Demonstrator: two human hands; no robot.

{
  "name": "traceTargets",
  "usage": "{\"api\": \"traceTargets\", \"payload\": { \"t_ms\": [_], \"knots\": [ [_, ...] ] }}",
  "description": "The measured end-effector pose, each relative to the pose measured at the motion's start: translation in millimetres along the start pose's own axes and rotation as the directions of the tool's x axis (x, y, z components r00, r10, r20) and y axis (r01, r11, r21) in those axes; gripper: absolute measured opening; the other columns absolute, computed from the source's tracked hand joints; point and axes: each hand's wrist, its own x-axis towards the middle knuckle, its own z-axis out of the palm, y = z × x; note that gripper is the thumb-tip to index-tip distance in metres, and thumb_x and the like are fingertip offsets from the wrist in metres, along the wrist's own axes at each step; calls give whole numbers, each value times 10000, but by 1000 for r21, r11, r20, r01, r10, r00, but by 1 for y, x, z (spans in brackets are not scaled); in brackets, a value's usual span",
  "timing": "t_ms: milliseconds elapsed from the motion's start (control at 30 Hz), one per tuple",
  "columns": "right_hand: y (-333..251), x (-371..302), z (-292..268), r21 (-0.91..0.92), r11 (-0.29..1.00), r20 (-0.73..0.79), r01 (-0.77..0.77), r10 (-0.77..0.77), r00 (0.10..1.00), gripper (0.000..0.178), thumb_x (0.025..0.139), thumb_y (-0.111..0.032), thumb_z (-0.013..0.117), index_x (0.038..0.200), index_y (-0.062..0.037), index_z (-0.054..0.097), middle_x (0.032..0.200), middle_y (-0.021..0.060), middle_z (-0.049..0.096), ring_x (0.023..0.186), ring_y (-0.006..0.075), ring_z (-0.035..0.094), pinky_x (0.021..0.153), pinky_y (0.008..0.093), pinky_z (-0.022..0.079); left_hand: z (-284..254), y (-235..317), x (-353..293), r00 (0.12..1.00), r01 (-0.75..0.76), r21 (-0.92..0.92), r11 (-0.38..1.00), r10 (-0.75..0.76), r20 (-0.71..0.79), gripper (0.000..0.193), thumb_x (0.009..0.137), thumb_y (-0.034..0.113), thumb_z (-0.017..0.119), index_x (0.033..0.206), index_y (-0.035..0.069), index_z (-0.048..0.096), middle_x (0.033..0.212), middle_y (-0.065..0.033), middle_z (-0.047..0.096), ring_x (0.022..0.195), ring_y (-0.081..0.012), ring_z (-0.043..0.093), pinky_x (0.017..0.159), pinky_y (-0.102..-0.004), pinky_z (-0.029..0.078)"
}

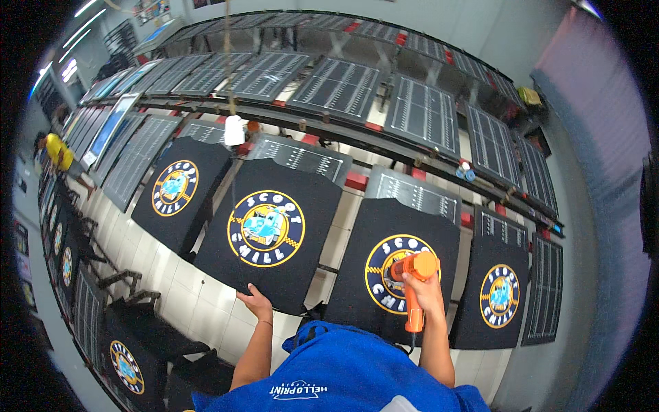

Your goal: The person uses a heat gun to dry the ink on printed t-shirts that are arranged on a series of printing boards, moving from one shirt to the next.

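Head view: at four o'clock the right hand (427, 294) wraps an orange pistol-shaped heat gun (414, 309); left hand (257, 303), fingers spread, empty, at seven. Best sweep the round navy-and-yellow print (382, 280) evenly.

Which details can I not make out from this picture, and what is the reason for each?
All in the head view:
Part of the round print: covered by the orange heat gun and right hand.
Lower run of the power cord: hidden behind the blue shirt.
Whether the left hand touches the black T-shirt: seen from above, contact is unclear.
Co-worker's hands: too small.
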Motion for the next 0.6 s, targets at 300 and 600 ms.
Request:
{"api": "traceTargets", "payload": {
  "t_ms": [300,600],
  "knots": [
    [-12,-15,-6,44,995,-10,-89,89,996,460,804,-52,696,1205,-29,472,971,99,627,668,177,635,569,292,540,-5,17,-8,1000,4,-6,1000,-4,-12,594,950,252,485,1367,-93,239,1260,-347,465,1143,-464,491,984,-449,382],
    [4,-37,-34,80,996,-362,47,-15,932,457,860,-131,668,1252,-52,447,976,103,606,701,180,626,551,286,529,-26,-6,15,997,3,130,992,-12,70,455,984,302,428,1242,-72,410,1079,-298,563,981,-415,562,879,-442,423]
  ]
}}
